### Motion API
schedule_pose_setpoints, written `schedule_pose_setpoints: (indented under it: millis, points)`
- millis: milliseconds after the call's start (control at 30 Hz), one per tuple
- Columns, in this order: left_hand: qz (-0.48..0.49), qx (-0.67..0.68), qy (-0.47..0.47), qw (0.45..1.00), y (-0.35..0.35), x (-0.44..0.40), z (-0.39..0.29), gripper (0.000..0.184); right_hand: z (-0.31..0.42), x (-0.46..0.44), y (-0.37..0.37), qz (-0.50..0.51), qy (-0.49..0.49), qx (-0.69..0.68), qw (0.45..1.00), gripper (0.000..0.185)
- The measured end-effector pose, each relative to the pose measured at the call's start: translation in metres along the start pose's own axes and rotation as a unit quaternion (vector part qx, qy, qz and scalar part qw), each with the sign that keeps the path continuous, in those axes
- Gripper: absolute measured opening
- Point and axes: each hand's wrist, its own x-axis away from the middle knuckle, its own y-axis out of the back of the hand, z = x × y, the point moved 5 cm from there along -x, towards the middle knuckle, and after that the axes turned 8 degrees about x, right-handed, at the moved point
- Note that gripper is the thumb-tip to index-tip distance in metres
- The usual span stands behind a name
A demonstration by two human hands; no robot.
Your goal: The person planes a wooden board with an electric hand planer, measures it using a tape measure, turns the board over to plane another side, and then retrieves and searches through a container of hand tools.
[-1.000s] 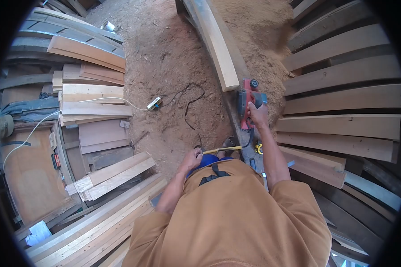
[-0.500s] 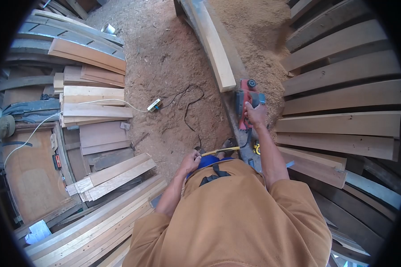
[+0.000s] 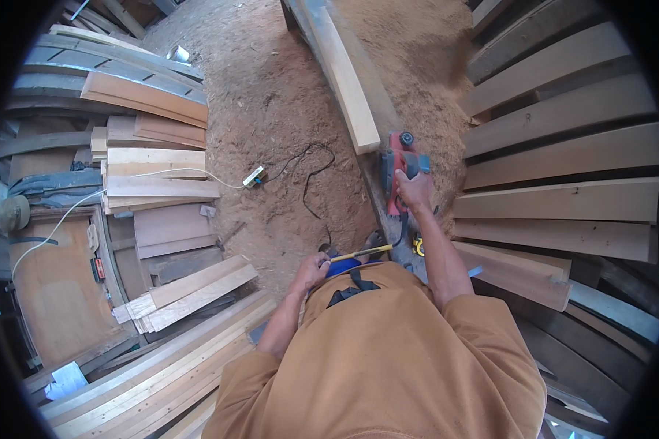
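Observation:
My right hand is wrapped round the handle of a red and dark power planer, which rests on the narrow bench just beside the near end of a pale wooden beam. Near my waist, my left hand grips one end of a thin yellow stick-like thing; what exactly it is I cannot make out. A yellow and black tape measure lies on the bench below the planer, close to my right forearm.
Stacked boards line the left, and long planks fill the right. A power strip with a white cord lies on the dusty ground, and a black cable loops from it towards my feet. A white cup-like container stands further off.
In the view, the planer and my right hand have shifted slightly left, as has the near end of the beam. The yellow stick-like thing is tilted a little more. Both hands keep their hold.

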Motion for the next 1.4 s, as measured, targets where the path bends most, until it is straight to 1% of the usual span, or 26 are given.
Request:
schedule_pose_setpoints:
  millis: [67,167,200,267,333,400,467,500,600,700,800,867,933,967,1000,1100,1133,1167,1233,1267,1300,1367,1400]
  points:
    - [0.007,-0.011,-0.018,1.000,-0.001,0.000,0.000,0.025,0.003,0.002,0.002,0.003,-0.012,0.011,1.000,0.020]
    - [0.020,0.006,0.057,0.998,0.000,0.000,0.003,0.025,0.007,0.005,0.000,-0.002,-0.003,-0.006,1.000,0.020]
    - [0.022,-0.001,0.064,0.998,0.000,-0.001,0.002,0.025,0.009,0.006,0.000,-0.006,0.005,-0.017,1.000,0.020]
    - [0.026,-0.015,0.080,0.996,0.001,-0.003,0.004,0.027,-0.003,-0.004,-0.002,-0.026,0.047,0.012,0.998,0.022]
    - [0.026,-0.002,0.068,0.997,0.002,-0.002,0.002,0.028,-0.007,-0.008,-0.002,-0.042,0.062,0.042,0.996,0.024]
    - [0.027,0.004,0.072,0.997,0.003,0.000,0.000,0.029,0.000,-0.003,0.001,-0.057,0.048,0.072,0.995,0.026]
    - [0.029,0.004,0.091,0.995,0.006,0.001,0.003,0.029,0.016,0.005,0.007,-0.039,0.003,0.081,0.996,0.027]
    - [0.027,-0.003,0.086,0.996,0.009,0.003,0.004,0.029,0.019,0.008,0.006,-0.028,-0.019,0.085,0.996,0.027]
    - [0.015,-0.014,0.073,0.997,0.011,0.004,0.009,0.028,0.014,0.005,0.003,-0.026,0.000,0.061,0.998,0.028]
    - [-0.001,-0.005,0.069,0.998,0.013,0.004,0.007,0.027,0.012,0.004,0.003,-0.046,-0.002,0.063,0.997,0.028]
    - [-0.014,0.010,0.073,0.997,0.014,0.002,0.007,0.027,0.002,-0.001,0.002,-0.041,-0.028,0.077,0.996,0.034]
    - [-0.026,0.019,0.065,0.997,0.013,0.001,0.010,0.027,-0.002,-0.009,0.008,-0.058,0.017,0.142,0.988,0.038]
    - [-0.040,0.018,0.055,0.998,0.016,0.000,0.008,0.026,0.002,-0.004,0.009,-0.121,0.091,0.267,0.952,0.041]
    - [-0.048,0.016,0.049,0.998,0.019,0.000,0.004,0.026,0.019,0.012,0.013,-0.176,0.142,0.355,0.907,0.043]
    - [-0.054,0.023,0.050,0.997,0.022,0.001,0.002,0.026,0.036,0.029,0.016,-0.230,0.191,0.436,0.849,0.044]
    - [-0.063,0.041,0.051,0.996,0.030,0.007,-0.017,0.026,0.098,0.085,0.010,-0.176,0.273,0.420,0.848,0.032]
    - [-0.062,0.046,0.049,0.996,0.033,0.010,-0.024,0.026,0.093,0.094,-0.005,-0.064,0.291,0.395,0.869,0.029]
    - [-0.061,0.050,0.046,0.996,0.035,0.009,-0.027,0.026,0.088,0.102,-0.022,0.048,0.307,0.365,0.878,0.027]
    - [-0.056,0.064,0.012,0.996,0.033,0.005,-0.023,0.026,0.073,0.134,-0.060,0.169,0.382,0.384,0.823,0.026]
    - [-0.059,0.072,-0.002,0.996,0.033,0.002,-0.019,0.026,0.068,0.150,-0.079,0.189,0.404,0.399,0.801,0.026]
    - [-0.056,0.045,-0.015,0.997,0.031,-0.001,-0.015,0.026,0.062,0.167,-0.096,0.212,0.428,0.411,0.776,0.027]
    - [-0.060,-0.013,-0.027,0.998,0.031,-0.004,-0.008,0.027,0.046,0.189,-0.130,0.250,0.439,0.417,0.756,0.026]
    - [-0.074,0.009,-0.054,0.996,0.032,-0.002,-0.007,0.027,0.042,0.196,-0.146,0.292,0.416,0.424,0.749,0.025]
